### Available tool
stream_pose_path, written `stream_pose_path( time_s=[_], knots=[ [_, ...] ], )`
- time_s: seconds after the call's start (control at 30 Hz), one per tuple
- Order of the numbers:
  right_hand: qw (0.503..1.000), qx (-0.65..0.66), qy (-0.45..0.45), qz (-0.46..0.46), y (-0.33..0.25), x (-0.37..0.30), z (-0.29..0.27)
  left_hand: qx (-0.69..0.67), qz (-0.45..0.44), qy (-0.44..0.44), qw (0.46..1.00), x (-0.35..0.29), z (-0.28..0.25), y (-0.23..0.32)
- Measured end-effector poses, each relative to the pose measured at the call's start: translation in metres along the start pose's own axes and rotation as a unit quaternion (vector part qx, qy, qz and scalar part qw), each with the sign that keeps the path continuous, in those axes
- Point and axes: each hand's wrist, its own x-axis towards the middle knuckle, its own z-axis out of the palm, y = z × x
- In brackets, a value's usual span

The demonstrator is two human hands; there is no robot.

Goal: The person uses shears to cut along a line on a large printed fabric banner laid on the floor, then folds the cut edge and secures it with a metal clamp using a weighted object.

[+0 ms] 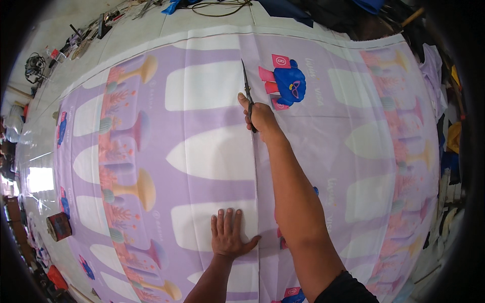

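Note:
A large purple printed fabric sheet with white shapes and cartoon figures lies spread before me. My right hand is closed round the handles of dark scissors, whose blades point to the far side. The scissors lie along a straight line that runs lengthwise through the sheet; below them this line shows as an edge between two fabric parts. My left hand rests flat on a white shape nearer to me, fingers spread, its thumb at that edge. My right forearm covers part of the right-hand fabric.
A small rusty box-like block stands at the sheet's left edge. Loose tools and a coiled cable lie beyond the far edge. Dark cloth is heaped at the far right, and a pale purple cloth hangs beside it.

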Motion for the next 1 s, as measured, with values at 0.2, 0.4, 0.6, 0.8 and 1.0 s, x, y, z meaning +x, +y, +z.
stream_pose_path(
  time_s=[0.2, 0.4, 0.6, 0.8, 1.0],
  knots=[
    [1.000, -0.023, -0.001, -0.020, 0.007, 0.003, 0.000, 0.001, 0.001, 0.010, 1.000, 0.000, 0.001, 0.000],
    [0.999, -0.031, 0.006, -0.019, -0.001, 0.009, 0.003, 0.004, 0.010, 0.023, 1.000, -0.001, 0.004, -0.003],
    [0.998, -0.054, 0.016, -0.007, -0.028, 0.048, 0.007, -0.010, -0.002, 0.004, 1.000, 0.000, 0.001, 0.001],
    [0.999, -0.040, -0.003, -0.021, -0.024, 0.064, 0.002, 0.000, 0.008, 0.017, 1.000, 0.002, 0.001, -0.001],
    [0.999, -0.036, 0.002, -0.023, -0.028, 0.069, 0.008, 0.007, 0.006, 0.019, 1.000, 0.000, 0.003, -0.005]
  ],
)
